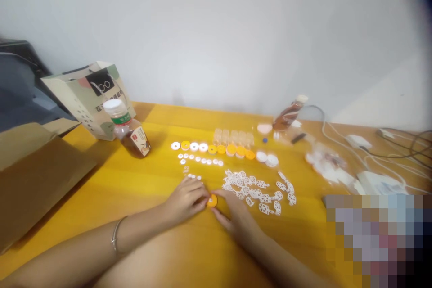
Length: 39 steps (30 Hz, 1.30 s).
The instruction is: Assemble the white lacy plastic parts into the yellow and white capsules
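A round orange disc (212,201) is between my two hands, just above the table or on it; I cannot tell which. My right hand (239,217) grips its right side between thumb and forefinger. My left hand (187,199) is closed in a pinch, its fingertips against the disc's left side near a small whitish spot; anything inside that pinch is hidden. Behind my left hand lie several tiny white pieces (191,176). White openwork plastic parts (256,192) are spread to the right of my right hand.
Farther back runs a row of white and orange discs (203,147), with small white caps (203,161) before it and clear cups (233,137) behind. A bottle (130,132), paper bag (91,99) and cardboard box (40,180) stand left. Another bottle (289,114) and cables (381,157) are right.
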### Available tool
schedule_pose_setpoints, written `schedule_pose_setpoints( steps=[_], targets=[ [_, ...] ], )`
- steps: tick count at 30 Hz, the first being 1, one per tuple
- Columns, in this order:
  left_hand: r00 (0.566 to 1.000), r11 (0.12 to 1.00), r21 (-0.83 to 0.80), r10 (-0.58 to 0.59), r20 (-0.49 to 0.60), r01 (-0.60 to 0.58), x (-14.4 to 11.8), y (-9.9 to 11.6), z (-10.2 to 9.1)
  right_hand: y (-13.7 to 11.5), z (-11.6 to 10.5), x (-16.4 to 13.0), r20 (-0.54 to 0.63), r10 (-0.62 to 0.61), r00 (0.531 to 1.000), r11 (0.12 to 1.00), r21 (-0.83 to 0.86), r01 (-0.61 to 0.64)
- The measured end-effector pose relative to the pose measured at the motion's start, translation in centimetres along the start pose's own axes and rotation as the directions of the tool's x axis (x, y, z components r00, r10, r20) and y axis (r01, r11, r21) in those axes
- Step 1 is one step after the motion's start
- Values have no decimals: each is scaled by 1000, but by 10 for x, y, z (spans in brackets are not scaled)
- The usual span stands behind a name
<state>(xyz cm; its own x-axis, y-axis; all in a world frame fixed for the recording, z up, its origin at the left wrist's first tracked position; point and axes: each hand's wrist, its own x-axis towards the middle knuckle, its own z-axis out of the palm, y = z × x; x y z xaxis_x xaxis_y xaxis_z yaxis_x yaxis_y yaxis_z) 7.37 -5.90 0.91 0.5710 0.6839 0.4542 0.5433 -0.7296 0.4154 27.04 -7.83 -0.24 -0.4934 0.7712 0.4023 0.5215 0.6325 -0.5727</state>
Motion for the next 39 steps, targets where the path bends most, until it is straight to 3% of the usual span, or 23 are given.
schedule_pose_setpoints(
  steps=[9, 25, 29, 39],
  targets=[
    [999, 1000, 27, 13, -35, -13, 0, 4, -1, 2, 1, 0, 14, -13, 1000, 1000, 10, 12],
    [993, 987, 111, 118, 9, -118, -4, 2, -1, 2, 0, 0, 13, -2, 1000, 1000, 12, 2],
    [994, 992, 88, 100, -45, -96, -5, 3, -2, 1, -2, 1, 20, 10, 1000, 1000, 20, -11],
    [993, 993, 65, 100, -64, -96, -12, 6, -5, 2, -3, 1, -60, -30, 998, 999, 43, 33]
  ],
)
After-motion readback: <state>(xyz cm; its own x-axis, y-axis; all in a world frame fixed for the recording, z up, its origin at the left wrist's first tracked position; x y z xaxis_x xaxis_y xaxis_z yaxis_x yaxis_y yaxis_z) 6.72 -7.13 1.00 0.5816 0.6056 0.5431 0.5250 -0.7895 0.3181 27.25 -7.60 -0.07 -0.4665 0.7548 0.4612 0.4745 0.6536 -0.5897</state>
